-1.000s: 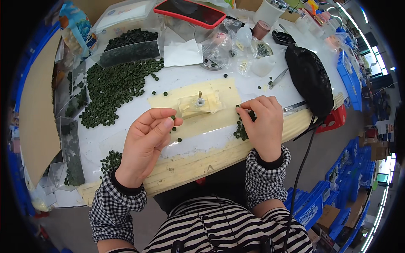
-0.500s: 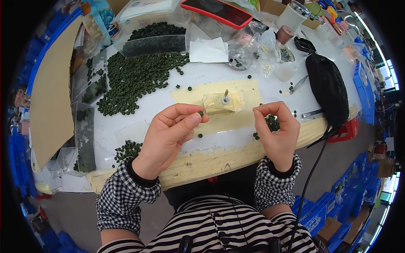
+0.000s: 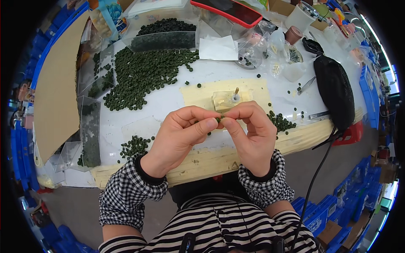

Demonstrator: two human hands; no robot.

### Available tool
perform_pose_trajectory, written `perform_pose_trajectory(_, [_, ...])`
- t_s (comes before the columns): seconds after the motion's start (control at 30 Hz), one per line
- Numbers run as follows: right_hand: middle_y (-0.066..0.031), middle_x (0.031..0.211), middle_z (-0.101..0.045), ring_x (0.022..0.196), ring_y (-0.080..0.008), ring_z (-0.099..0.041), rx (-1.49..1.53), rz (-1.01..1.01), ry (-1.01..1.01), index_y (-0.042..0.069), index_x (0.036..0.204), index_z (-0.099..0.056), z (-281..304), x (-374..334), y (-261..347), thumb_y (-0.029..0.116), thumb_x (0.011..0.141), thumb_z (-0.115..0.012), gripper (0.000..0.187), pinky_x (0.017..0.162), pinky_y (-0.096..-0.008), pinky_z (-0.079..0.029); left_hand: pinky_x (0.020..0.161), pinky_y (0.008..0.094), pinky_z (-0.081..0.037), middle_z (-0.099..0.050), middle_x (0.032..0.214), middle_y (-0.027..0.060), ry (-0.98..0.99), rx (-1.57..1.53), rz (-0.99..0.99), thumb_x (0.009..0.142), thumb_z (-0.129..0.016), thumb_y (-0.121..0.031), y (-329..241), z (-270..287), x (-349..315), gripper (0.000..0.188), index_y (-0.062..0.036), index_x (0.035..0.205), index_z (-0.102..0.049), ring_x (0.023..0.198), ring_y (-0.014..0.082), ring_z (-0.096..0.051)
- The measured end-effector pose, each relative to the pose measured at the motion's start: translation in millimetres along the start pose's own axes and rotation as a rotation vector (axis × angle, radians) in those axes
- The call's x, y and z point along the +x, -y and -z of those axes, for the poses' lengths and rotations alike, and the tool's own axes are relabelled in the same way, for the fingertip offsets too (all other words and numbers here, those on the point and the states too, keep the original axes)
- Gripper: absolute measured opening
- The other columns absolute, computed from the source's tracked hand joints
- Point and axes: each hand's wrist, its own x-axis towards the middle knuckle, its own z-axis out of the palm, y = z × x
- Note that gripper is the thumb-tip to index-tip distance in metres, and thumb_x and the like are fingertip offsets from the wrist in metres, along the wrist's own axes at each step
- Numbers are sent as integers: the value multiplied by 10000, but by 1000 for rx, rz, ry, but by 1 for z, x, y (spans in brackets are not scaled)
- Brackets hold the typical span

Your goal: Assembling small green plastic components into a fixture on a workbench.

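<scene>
Disc, green, in closed pinch of left hand, just beside curled right hand, latter's grip unclear

Workroom with a grey floor around a white worktable.
Right of the worktable: stacked blue crates, a cardboard box, a strip light and a bright window; left of it, more crates.

A small dark green bead, mostly hidden, is pinched by the left hand where the right hand meets it, above the table, closer to its near edge.
</scene>
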Motion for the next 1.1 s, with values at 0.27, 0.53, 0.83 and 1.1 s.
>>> perform_pose_trajectory(0.27, [-87, 889, -634, 829, -148, -595, 95, -36, -2, -26, 942, -660, -6, -7, 1, -22, 836, -641, 108, 753, -253, -468, 515, 165, -305, -678, 925, 79, -41, -1, -23, 907, -610, -94, -1, 0, 0, 134, -19, 1011, -647, 590, 12, -394])
perform_pose_trajectory(0.53, [-107, 999, -617, 920, -156, -599, 295, -121, 95, -34, 1068, -654, -3, -8, -3, -52, 864, -597, 212, 828, -253, -466, 520, 168, -297, -675, 886, 68, -59, -38, -23, 915, -601, -106, -4, -1, 0, 138, -18, 1011, -646, 586, 15, -387])
perform_pose_trajectory(0.83, [-87, 955, -626, 875, -163, -601, 8, -4, 88, 2, 1049, -686, -3, -8, -2, -66, 796, -656, 264, 761, -238, -481, 515, 181, -298, -666, 865, 56, -29, -165, 46, 927, -587, -137, -3, 2, 1, 144, -14, 971, -647, 575, 24, -378])
perform_pose_trajectory(1.1, [-75, 916, -634, 801, -158, -599, -193, 160, 86, 36, 1032, -706, -4, -5, -4, -65, 745, -698, 305, 678, -241, -497, 535, 173, -322, -653, 873, 36, -68, 81, -40, 910, -616, -141, -7, 3, 0, 127, -23, 947, -640, 593, 17, -384])
